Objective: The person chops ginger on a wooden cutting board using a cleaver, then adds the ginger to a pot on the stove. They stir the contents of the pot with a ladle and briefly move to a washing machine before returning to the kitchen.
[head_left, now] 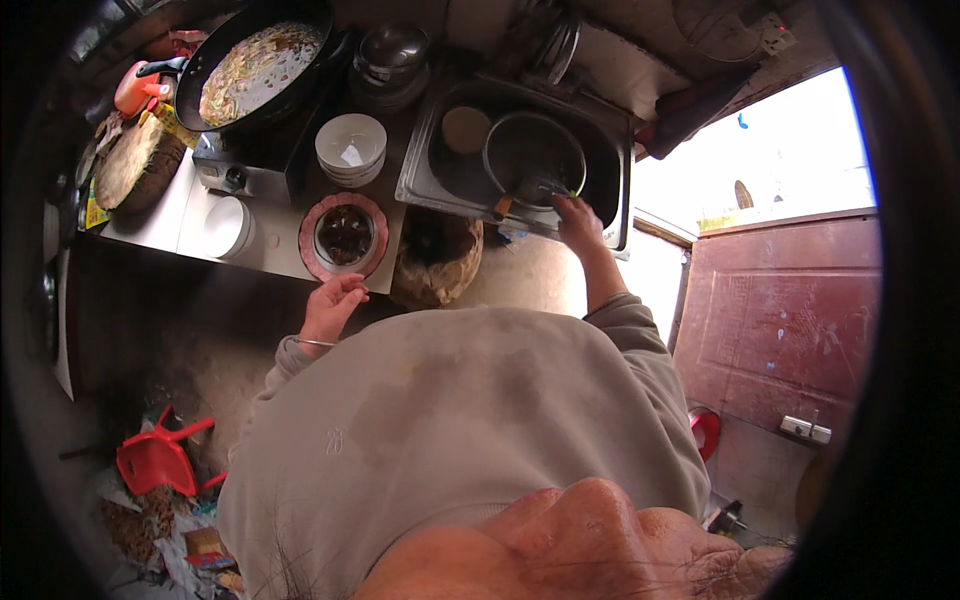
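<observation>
My right hand (577, 219) reaches over the front rim of the steel sink (450, 199), beside a round metal basin (534, 154); something small and green shows at its fingertips, too small to name. Near that hand, an orange-brown handle (502, 207) rests at the sink's edge. My left hand (332, 301) is held with bent fingers just in front of a pink-rimmed plate (307, 244), on which a bowl of dark food (345, 234) stands. Nothing shows clearly in its fingers. Behind the plate are stacked white bowls (351, 146).
A large wok of food in broth (259, 75) sits on the stove (244, 176) at the back left. White bowls (227, 227) and a round chopping block (135, 165) stand on the counter. A red plastic stool (161, 457) lies on the floor at left; a reddish door (780, 307) is at right.
</observation>
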`<control>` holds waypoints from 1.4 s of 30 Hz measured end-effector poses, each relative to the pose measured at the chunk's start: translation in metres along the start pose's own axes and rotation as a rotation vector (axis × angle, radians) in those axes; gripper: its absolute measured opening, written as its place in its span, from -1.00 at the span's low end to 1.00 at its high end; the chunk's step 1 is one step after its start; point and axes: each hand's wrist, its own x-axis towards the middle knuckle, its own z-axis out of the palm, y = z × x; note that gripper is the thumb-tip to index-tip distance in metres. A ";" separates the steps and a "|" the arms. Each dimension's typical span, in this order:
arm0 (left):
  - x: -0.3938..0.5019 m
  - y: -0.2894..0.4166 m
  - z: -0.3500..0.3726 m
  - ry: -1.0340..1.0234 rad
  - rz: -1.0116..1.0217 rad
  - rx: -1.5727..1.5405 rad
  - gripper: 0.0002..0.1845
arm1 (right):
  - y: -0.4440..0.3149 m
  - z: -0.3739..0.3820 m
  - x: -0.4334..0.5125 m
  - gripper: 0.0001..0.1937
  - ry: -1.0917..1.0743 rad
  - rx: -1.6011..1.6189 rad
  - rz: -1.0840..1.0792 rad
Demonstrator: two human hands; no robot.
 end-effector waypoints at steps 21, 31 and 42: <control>0.014 -0.011 0.065 0.032 -0.106 0.265 -0.74 | 0.036 0.055 -0.020 -0.60 0.097 0.195 -0.023; 0.012 -0.015 0.060 -0.176 0.262 0.784 -0.52 | 0.038 0.051 -0.050 -0.57 0.454 0.183 -0.076; 0.000 -0.021 0.003 -0.316 0.108 0.424 -0.57 | -0.046 0.097 -0.200 -0.53 0.174 0.305 0.129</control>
